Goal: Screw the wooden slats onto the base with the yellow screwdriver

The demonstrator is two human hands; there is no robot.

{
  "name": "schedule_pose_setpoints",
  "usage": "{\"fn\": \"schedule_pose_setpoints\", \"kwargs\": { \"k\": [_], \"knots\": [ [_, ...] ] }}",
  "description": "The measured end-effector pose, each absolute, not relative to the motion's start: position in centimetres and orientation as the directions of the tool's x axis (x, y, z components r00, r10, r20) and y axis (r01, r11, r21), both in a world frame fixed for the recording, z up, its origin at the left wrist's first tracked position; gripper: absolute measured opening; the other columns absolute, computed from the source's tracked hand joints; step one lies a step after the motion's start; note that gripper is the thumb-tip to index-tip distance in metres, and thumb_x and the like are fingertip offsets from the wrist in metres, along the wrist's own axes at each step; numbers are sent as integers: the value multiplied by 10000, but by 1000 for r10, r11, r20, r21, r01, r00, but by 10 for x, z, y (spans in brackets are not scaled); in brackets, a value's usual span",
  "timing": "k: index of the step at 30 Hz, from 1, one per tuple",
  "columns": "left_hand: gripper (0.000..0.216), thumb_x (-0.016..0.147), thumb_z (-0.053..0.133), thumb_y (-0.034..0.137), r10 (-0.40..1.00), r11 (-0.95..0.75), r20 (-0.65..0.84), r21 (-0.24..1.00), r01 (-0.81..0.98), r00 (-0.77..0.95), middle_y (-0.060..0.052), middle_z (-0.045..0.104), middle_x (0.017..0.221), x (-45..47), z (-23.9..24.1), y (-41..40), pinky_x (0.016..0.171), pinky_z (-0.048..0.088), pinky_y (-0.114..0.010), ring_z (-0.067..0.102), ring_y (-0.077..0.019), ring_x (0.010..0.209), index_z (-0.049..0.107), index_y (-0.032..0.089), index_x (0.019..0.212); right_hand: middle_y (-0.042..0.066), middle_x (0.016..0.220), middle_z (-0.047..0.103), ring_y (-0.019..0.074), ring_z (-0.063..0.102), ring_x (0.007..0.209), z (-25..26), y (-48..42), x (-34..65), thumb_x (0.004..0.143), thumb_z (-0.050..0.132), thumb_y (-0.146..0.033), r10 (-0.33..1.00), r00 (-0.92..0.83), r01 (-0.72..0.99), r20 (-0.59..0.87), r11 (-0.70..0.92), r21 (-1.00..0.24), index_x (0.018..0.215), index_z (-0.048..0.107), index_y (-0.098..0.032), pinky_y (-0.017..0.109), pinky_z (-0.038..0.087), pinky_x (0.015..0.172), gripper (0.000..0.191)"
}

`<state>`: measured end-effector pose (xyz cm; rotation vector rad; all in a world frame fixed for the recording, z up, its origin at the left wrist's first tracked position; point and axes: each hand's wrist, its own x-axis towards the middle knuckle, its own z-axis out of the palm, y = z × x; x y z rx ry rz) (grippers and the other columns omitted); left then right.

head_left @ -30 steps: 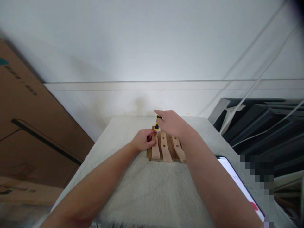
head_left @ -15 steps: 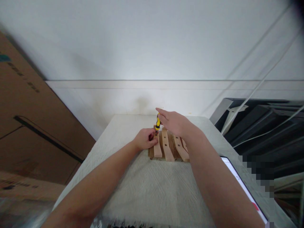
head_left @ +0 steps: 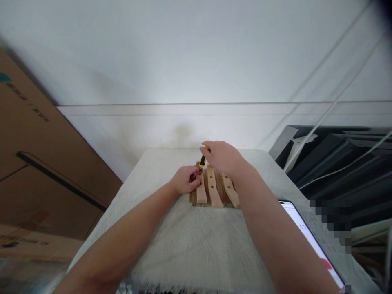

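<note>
Midway, by the look. Wooden rack (head_left: 214, 190) w/ three pale slats on darker base, lying toward far edge of tabletop (head_left: 196, 241), roughly centred. Right hand (head_left: 222, 157) wrapped round yellow-black screwdriver (head_left: 202, 161), held upright, tip down at far end of left slat. Left hand (head_left: 185, 179) pinched narrow at that same spot, fingers steadying something small, too tiny to tell. Open holes visible on middle and right slats, so those prob. left to do. No containers in view. Phone (head_left: 309, 239) near right edge, screen lit.
</note>
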<state>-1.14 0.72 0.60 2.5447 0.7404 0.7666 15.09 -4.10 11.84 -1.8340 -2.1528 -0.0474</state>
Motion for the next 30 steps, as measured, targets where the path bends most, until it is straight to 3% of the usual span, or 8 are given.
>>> {"fn": "schedule_pose_setpoints", "kwargs": {
  "k": [3,5,9,13,18,23,25,30],
  "knots": [
    [202,718,509,308,582,-787,395,493,370,711,41,401,542,-12,5,8,531,286,-226,360,-94,528,380,185,624,135,1070,671,213,597,989,120,-42,153,926,307,-279,932,-237,933,275,298,-203,1131,603,-139,295,409,798,386],
    [212,719,511,305,578,-791,402,491,365,711,42,398,541,-12,4,9,534,285,-227,357,-93,526,369,185,617,111,995,688,208,609,937,123,-43,153,922,334,-304,926,-257,930,275,315,-191,1049,643,-164,293,415,770,362],
    [179,723,513,293,576,-793,401,487,367,713,43,416,550,-12,4,8,536,284,-228,364,-92,522,401,182,640,102,807,684,230,620,790,124,-42,152,863,428,-551,953,-78,984,292,122,-133,787,680,-189,315,423,664,448],
    [155,716,519,263,581,-791,398,482,377,710,45,419,548,-12,6,7,537,290,-226,369,-90,524,419,176,636,86,927,699,195,623,837,119,-38,155,867,513,-398,931,-157,942,331,242,-234,1008,666,-184,292,428,738,298],
    [158,706,519,264,584,-790,403,483,378,705,45,418,545,-12,5,7,534,286,-223,374,-89,523,415,175,627,109,1070,684,194,611,986,120,-40,157,891,417,-249,894,-284,891,347,380,-247,1107,650,-150,281,410,847,333],
    [152,711,516,279,574,-798,410,474,372,709,43,416,543,-11,4,7,530,279,-224,365,-89,518,429,175,645,126,805,694,243,636,767,127,-45,152,868,419,-525,959,-61,990,277,94,-109,829,703,-169,324,440,649,457],
    [144,710,514,279,573,-799,407,471,374,711,41,421,548,-11,5,7,528,278,-224,367,-91,521,434,175,651,129,802,689,247,633,756,127,-46,150,848,414,-593,959,9,995,284,20,-98,829,705,-180,325,435,627,506],
    [117,705,510,270,572,-798,416,479,365,707,44,423,550,-12,5,7,531,281,-222,373,-91,523,449,175,673,111,984,695,223,618,925,121,-41,156,902,419,-417,936,-187,944,298,255,-208,1070,677,-190,312,428,774,382]
  ]
}}
